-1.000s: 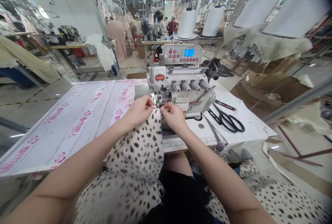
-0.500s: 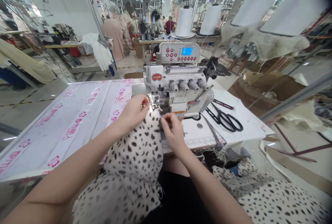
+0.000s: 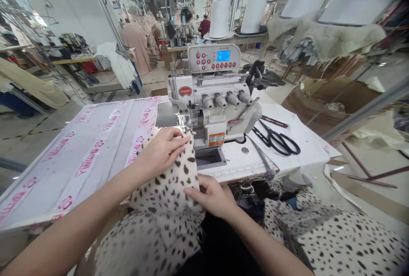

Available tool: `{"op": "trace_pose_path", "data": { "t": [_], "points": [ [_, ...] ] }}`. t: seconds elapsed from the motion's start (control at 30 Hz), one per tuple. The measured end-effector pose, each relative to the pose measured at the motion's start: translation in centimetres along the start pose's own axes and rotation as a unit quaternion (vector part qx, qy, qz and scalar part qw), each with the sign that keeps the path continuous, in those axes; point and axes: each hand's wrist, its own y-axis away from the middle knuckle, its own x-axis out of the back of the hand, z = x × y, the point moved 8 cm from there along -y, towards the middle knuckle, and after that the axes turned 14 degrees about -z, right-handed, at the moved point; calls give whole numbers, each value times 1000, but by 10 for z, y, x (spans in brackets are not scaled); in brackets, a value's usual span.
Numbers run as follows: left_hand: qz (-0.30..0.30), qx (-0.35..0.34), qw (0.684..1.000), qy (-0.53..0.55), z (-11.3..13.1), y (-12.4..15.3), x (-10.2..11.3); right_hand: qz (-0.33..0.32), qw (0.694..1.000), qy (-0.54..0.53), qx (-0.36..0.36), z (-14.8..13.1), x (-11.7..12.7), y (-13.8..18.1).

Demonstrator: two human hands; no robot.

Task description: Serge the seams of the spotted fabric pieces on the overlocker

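Note:
A white fabric with black spots (image 3: 166, 199) runs from the sewing end of a white overlock machine (image 3: 220, 116) down over my lap. My left hand (image 3: 162, 150) lies over the fabric just in front of the presser foot, its fingers drawn together on the cloth near the edge. Lower down, my right hand (image 3: 212, 195) grips the fabric's right edge, thumb on top and the other fingers underneath. The cloth's top end sits at the foot; exactly how it lies beneath is hidden.
Black scissors (image 3: 281, 142) and a dark red-handled tool (image 3: 275, 122) lie right of the machine. Printed plastic sheeting (image 3: 96, 148) covers the table at left. More spotted fabric (image 3: 348, 233) hangs at lower right. Thread cones (image 3: 220, 18) stand behind, with people farther back.
My right hand has moved down from beside the foot and taken the fabric's right edge. The left hand has turned flatter over the cloth. The view has shifted slightly.

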Motion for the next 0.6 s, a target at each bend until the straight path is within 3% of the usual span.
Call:
{"op": "trace_pose_path", "data": {
  "t": [0.07, 0.13, 0.2, 0.23, 0.3, 0.4, 0.47, 0.6],
  "points": [
    [6, -9, 1000, 14, -4, 1, 1, 3, 1000, -10, 3, 4, 3, -2],
    [58, 20, 997, 38, -16, 11, 8, 7, 1000, -6, 3, 7, 7, -3],
    [103, 130, 982, 93, -41, 28, 11, 13, 1000, 6, 0, 9, 10, -4],
    [93, 206, 964, 141, -56, 39, 5, 15, 1000, 14, -1, 9, 12, -5],
    [4, 337, 905, 262, -78, 64, -19, 20, 999, 29, -3, 8, 14, -6],
    [-115, 409, 793, 436, -78, 95, -48, 22, 999, 29, -10, 10, 13, -7],
    [-107, 419, 730, 530, -75, 106, -50, 25, 999, 15, -20, 14, 11, -7],
    [2, 435, 633, 640, -75, 116, -40, 15, 999, -34, -26, 18, 3, -3]
  ]
}}
